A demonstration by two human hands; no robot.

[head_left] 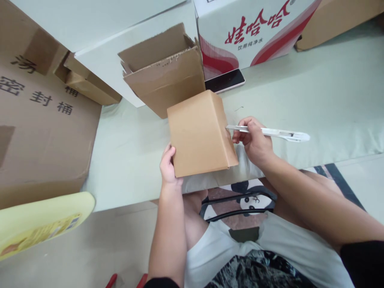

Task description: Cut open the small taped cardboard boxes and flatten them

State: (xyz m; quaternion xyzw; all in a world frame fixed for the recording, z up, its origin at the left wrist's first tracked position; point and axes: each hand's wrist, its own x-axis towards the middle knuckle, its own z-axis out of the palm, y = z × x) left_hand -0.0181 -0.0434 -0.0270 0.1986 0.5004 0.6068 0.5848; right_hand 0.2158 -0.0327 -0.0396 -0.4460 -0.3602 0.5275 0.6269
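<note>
A small brown cardboard box [196, 138] is tilted on the pale green tabletop, close to its front edge. My left hand [168, 164] grips the box at its lower left corner, thumb on the near face and the other fingers partly hidden behind. In my right hand [255, 140] is a white utility knife [283, 134], held between thumb and fingers. Its extended blade points left, and the tip meets or nearly meets the right side of the box; contact cannot be made out exactly.
An open-topped cardboard box [168, 76] stands just behind. A dark-screened phone [226, 81] lies by a white and red carton [252, 36]. A large carton [45, 112] fills the left, with a yellow container [45, 224] below it. The pale green tabletop [129, 160] ends near my knees.
</note>
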